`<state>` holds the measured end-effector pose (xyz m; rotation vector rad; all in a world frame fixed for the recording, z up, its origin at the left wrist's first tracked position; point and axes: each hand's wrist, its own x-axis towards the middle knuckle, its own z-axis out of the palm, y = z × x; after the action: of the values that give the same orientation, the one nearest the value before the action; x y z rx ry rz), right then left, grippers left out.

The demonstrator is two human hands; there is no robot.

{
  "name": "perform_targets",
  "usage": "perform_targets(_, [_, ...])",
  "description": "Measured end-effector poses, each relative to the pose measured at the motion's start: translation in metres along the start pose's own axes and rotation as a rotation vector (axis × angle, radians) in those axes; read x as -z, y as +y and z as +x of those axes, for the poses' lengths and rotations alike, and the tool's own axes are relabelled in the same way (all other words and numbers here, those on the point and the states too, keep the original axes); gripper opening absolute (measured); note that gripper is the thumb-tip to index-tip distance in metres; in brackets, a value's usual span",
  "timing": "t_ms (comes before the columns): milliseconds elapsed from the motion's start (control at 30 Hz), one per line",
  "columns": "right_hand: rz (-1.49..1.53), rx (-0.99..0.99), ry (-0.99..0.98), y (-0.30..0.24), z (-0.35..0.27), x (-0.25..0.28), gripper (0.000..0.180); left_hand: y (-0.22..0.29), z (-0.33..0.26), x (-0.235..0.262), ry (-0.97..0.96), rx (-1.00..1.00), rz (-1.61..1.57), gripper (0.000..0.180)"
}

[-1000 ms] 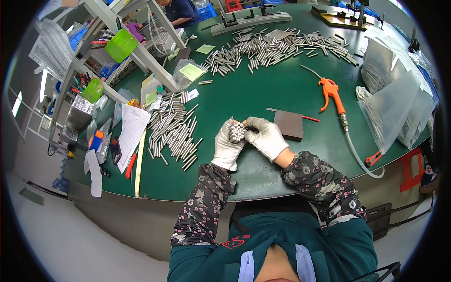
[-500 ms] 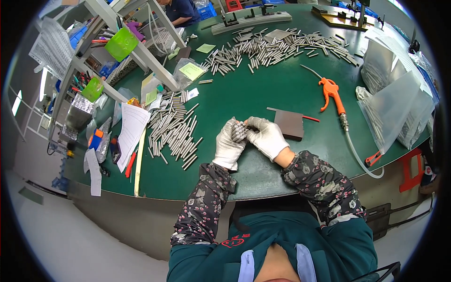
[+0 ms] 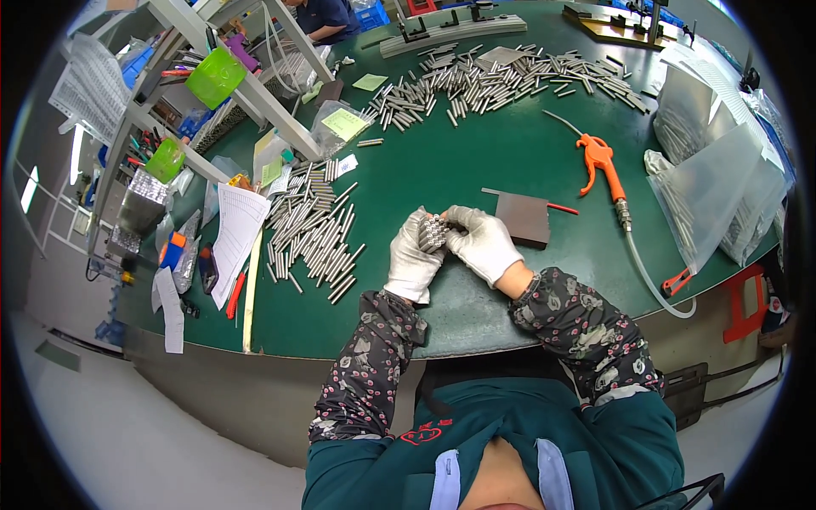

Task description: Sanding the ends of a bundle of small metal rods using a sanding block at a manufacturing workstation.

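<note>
A bundle of short metal pins (image 3: 433, 234) stands end-on between my two gloved hands, over the front middle of the green table. My left hand (image 3: 414, 259) is closed round the bundle from the left. On its right side, my right hand (image 3: 483, 245) is closed with its fingertips against the pins; part of the bundle is hidden behind the fingers. A dark grey block (image 3: 523, 219) lies just right of my right hand, a red stick poking out beside it. To the left spreads a pile of loose metal pins (image 3: 314, 225).
A larger heap of pins (image 3: 484, 85) lies across the back. On the right are an orange air gun (image 3: 600, 161) with its hose and clear bags (image 3: 710, 191) of pins. A white shelf frame (image 3: 285, 119), paper sheets (image 3: 240, 234) and a box cutter (image 3: 172, 249) occupy the left.
Both hands stay on the bundle with almost no movement. The whole view has shifted very slightly.
</note>
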<state>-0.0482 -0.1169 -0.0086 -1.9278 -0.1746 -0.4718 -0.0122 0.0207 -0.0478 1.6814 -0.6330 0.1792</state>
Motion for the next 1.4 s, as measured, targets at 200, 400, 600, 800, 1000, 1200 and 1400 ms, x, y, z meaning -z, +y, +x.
perform_targets(200, [0.031, -0.005, -0.012, 0.0, 0.0, 0.001, 0.017, 0.0, -0.001, 0.0, -0.002, -0.048, 0.016, 0.054])
perform_targets(400, [0.043, 0.013, 0.007, -0.002, -0.002, 0.0, 0.017, 0.018, 0.004, -0.008, 0.178, 0.173, -0.262, 0.018])
perform_targets(600, [0.049, 0.012, 0.01, -0.005, -0.003, 0.001, 0.016, 0.018, 0.003, -0.01, 0.19, 0.127, 0.032, 0.019])
perform_targets(800, [0.023, 0.012, 0.012, -0.003, -0.002, 0.002, 0.016, 0.019, 0.0, -0.005, 0.048, -0.13, 0.136, 0.02])
perform_targets(1000, [-0.007, 0.004, -0.018, -0.004, -0.002, 0.003, 0.019, 0.014, 0.0, -0.003, 0.0, -0.101, 0.055, 0.034])
perform_targets(1200, [-0.019, 0.034, 0.009, -0.001, -0.002, 0.002, 0.017, 0.011, -0.001, -0.003, 0.006, -0.066, 0.034, 0.038])
perform_targets(1400, [0.013, 0.036, 0.002, -0.007, -0.003, 0.003, 0.016, 0.001, -0.003, 0.001, -0.003, -0.052, -0.019, 0.047])
